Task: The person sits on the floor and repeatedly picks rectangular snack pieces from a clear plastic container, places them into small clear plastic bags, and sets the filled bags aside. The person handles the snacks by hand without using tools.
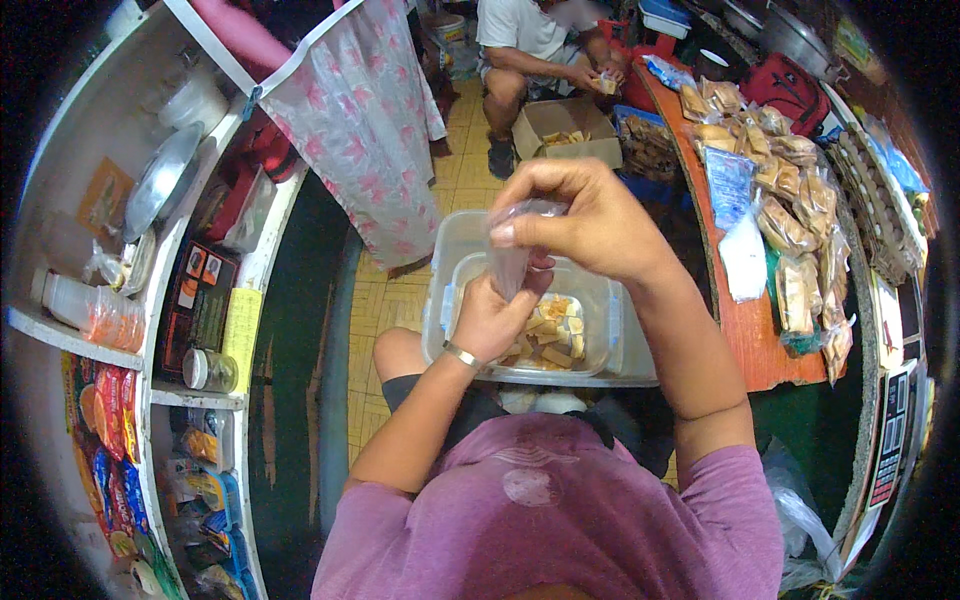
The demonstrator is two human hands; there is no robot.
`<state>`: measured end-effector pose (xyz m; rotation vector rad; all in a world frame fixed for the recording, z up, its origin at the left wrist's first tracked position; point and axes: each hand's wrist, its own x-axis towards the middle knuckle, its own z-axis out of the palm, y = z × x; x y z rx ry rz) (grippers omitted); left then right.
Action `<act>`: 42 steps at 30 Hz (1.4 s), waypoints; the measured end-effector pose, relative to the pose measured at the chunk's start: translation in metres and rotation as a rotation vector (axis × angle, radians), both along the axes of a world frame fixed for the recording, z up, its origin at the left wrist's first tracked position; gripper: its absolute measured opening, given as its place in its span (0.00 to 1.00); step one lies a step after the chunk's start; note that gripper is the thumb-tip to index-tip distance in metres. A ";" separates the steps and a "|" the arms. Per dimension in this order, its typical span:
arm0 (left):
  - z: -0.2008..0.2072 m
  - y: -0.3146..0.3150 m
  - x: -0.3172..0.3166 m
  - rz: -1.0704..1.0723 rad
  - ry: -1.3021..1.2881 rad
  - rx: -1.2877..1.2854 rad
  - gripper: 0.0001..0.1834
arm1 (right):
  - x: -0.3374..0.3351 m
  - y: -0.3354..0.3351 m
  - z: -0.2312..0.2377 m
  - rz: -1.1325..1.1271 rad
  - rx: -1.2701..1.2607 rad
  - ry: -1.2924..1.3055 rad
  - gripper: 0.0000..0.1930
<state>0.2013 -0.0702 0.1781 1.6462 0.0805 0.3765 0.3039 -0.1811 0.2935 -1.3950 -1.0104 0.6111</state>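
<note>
Holding clear bag (pixel 510 268) over plastic tub (pixel 434 318), apparently for steadiness, in nearly closed fingers of right hand (pixel 575 215), far, and left hand (pixel 495 315), near

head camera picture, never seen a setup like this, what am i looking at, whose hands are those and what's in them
There's no machine here, just a person's bare hands. The camera sits on their head and looks down, so their purple shirt fills the lower middle; its fisheye lens bends straight edges near the rim. The left hand and right hand both hold a clear plastic bag. Below is a clear tub with pale pieces of food in it. On the orange-red table at the right lie filled clear packets of brownish food. The hands near the top edge belong to another person, seated behind a cardboard box.
</note>
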 end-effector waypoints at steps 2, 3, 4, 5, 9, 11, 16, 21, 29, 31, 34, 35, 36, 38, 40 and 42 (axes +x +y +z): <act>-0.001 0.000 0.005 0.009 -0.032 0.020 0.10 | 0.003 -0.004 0.007 -0.118 0.004 -0.050 0.05; -0.002 0.003 0.006 -0.022 0.022 -0.006 0.11 | 0.002 -0.008 0.012 -0.138 0.027 -0.045 0.05; -0.004 0.006 0.008 -0.054 0.044 -0.037 0.11 | 0.000 -0.014 0.017 -0.176 0.107 -0.282 0.08; -0.006 0.008 0.010 -0.066 0.070 -0.040 0.11 | -0.004 -0.019 0.022 -0.225 0.163 -0.520 0.10; -0.009 0.014 0.017 -0.099 0.027 0.228 0.11 | -0.033 -0.040 0.034 -0.027 0.011 -1.047 0.22; -0.005 0.012 0.019 -0.103 -0.097 0.441 0.11 | -0.041 -0.043 0.031 0.021 -0.282 -1.138 0.26; 0.021 0.017 0.011 -0.344 0.287 0.085 0.12 | -0.014 -0.044 0.019 -0.070 -0.536 -1.431 0.11; 0.045 0.037 0.007 -0.185 -0.200 0.605 0.09 | -0.004 -0.070 0.010 -0.121 -0.569 -1.271 0.07; 0.095 0.064 -0.015 -0.350 -0.148 0.829 0.08 | 0.000 -0.085 -0.036 0.028 -0.399 -0.595 0.15; 0.106 0.055 -0.026 -0.470 -0.139 0.827 0.07 | 0.005 -0.096 -0.051 0.126 -0.316 -0.408 0.15; 0.115 0.033 -0.033 -0.692 -0.185 0.608 0.07 | 0.015 -0.105 -0.074 0.310 -0.116 -0.112 0.13; 0.113 0.023 -0.027 -0.763 -0.211 0.527 0.08 | 0.019 -0.105 -0.081 0.379 -0.004 -0.041 0.12; 0.110 0.012 -0.019 -0.829 -0.242 0.420 0.08 | 0.022 -0.100 -0.090 0.343 0.080 0.061 0.10; 0.099 -0.010 0.000 -0.641 -0.302 0.336 0.09 | 0.024 -0.081 -0.108 0.294 0.394 0.197 0.08; 0.084 -0.021 0.021 -0.420 -0.372 0.323 0.08 | -0.016 -0.063 -0.133 -0.376 0.497 0.209 0.10; 0.064 -0.026 0.047 -0.158 -0.448 0.401 0.07 | -0.030 -0.048 -0.148 -0.376 0.572 0.457 0.12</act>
